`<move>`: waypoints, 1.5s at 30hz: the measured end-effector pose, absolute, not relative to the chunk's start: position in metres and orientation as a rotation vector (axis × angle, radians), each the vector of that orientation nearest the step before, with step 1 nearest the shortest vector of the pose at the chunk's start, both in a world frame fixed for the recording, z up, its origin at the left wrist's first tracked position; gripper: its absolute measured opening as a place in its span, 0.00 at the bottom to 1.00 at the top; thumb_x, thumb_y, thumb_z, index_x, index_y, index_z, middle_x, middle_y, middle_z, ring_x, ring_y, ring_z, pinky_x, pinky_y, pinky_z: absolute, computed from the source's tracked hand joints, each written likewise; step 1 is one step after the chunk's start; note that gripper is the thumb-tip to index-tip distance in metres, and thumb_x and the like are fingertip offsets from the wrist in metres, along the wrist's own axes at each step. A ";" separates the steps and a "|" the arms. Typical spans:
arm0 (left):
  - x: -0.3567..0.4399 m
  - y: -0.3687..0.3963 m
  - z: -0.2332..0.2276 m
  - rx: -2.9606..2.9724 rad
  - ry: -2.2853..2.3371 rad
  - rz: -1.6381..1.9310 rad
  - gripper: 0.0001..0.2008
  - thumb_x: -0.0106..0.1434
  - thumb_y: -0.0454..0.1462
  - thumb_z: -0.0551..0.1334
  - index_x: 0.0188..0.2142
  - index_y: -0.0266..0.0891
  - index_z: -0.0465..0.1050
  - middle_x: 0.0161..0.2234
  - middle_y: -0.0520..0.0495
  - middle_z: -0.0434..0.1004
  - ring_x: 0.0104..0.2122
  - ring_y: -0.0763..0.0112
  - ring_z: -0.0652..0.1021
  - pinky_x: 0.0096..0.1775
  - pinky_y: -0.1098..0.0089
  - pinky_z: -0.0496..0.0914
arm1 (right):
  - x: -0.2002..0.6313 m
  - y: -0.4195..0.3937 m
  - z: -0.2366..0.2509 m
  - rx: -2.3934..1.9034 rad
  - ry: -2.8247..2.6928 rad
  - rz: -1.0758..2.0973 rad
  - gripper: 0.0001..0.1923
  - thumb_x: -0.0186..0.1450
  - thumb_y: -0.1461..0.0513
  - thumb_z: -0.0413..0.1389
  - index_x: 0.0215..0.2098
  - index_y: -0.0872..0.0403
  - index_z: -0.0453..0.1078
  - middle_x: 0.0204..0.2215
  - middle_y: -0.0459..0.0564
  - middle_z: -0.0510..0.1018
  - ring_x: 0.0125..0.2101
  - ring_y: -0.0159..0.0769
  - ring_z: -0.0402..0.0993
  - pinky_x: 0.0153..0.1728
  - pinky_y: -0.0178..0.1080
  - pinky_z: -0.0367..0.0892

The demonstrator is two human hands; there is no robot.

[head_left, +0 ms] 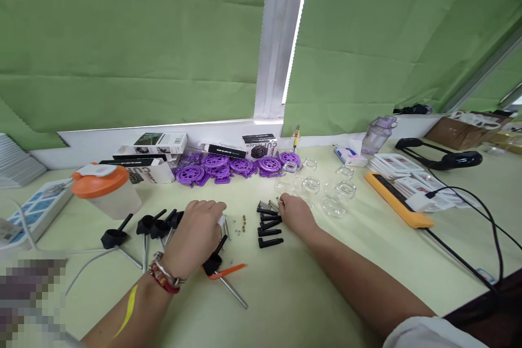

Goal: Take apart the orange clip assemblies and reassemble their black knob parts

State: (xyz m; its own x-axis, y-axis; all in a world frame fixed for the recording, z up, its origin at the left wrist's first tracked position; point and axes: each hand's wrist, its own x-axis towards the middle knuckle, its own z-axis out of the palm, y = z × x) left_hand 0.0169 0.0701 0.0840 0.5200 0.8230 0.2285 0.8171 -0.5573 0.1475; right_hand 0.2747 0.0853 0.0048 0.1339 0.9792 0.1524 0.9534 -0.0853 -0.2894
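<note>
My right hand (297, 213) is closed in a pinch beside a group of small springs (265, 205); what lies between its fingertips is too small to make out. Just below it, several black plastic tubes (269, 231) lie in a column. My left hand (198, 235) reaches down with its fingers curled, by some thin metal pins (227, 227); its grip is hidden behind the back of the hand. Near its wrist lies a black clamp piece (212, 264) with a metal rod and an orange strip (228, 271). Tiny brass-coloured parts (244, 223) sit between the hands.
Purple plastic parts (241, 167) line the back, before cup-holder boxes (261, 147). Clear plastic rings (334, 206) lie right of centre. More black clamp pieces (114, 238), an orange-lidded cup (118, 201) and a power strip (36, 209) are left. An orange power strip (393, 198) lies right.
</note>
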 end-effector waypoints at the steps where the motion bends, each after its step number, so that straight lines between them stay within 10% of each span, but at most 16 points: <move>1: 0.012 0.070 0.088 2.710 1.495 0.363 0.15 0.51 0.24 0.49 0.34 0.38 0.70 0.30 0.45 0.73 0.34 0.62 0.72 0.38 0.65 0.61 | 0.276 0.083 0.003 -2.123 -1.914 0.080 0.08 0.64 0.63 0.47 0.32 0.56 0.67 0.25 0.53 0.74 0.28 0.38 0.70 0.26 0.35 0.55; 15: -0.003 0.022 0.051 2.382 1.602 0.015 0.11 0.59 0.40 0.52 0.39 0.40 0.66 0.32 0.44 0.74 0.31 0.62 0.75 0.29 0.68 0.63 | 0.217 0.046 0.030 -1.405 -2.185 0.461 0.15 0.66 0.60 0.46 0.48 0.53 0.66 0.41 0.52 0.74 0.40 0.35 0.69 0.40 0.35 0.61; 24: -0.011 0.012 0.025 1.898 1.359 0.468 0.18 0.54 0.36 0.57 0.46 0.40 0.63 0.30 0.51 0.71 0.29 0.70 0.73 0.31 0.71 0.66 | 0.182 0.026 0.014 -1.453 -1.971 1.183 0.10 0.62 0.62 0.49 0.40 0.55 0.68 0.24 0.45 0.72 0.22 0.29 0.66 0.22 0.31 0.58; 33: -0.006 0.012 0.009 1.380 1.087 0.679 0.15 0.49 0.34 0.64 0.38 0.38 0.68 0.32 0.51 0.71 0.33 0.70 0.72 0.36 0.71 0.68 | 0.183 0.013 0.016 -1.278 -2.326 0.790 0.09 0.60 0.67 0.47 0.26 0.55 0.67 0.25 0.46 0.70 0.28 0.31 0.66 0.30 0.31 0.57; 45: -0.023 0.038 0.039 1.979 1.164 0.489 0.10 0.59 0.36 0.53 0.33 0.38 0.73 0.28 0.49 0.67 0.24 0.74 0.69 0.27 0.73 0.65 | 0.202 0.007 0.008 -1.440 -1.908 1.099 0.13 0.61 0.67 0.44 0.35 0.53 0.70 0.28 0.45 0.72 0.28 0.31 0.64 0.28 0.31 0.57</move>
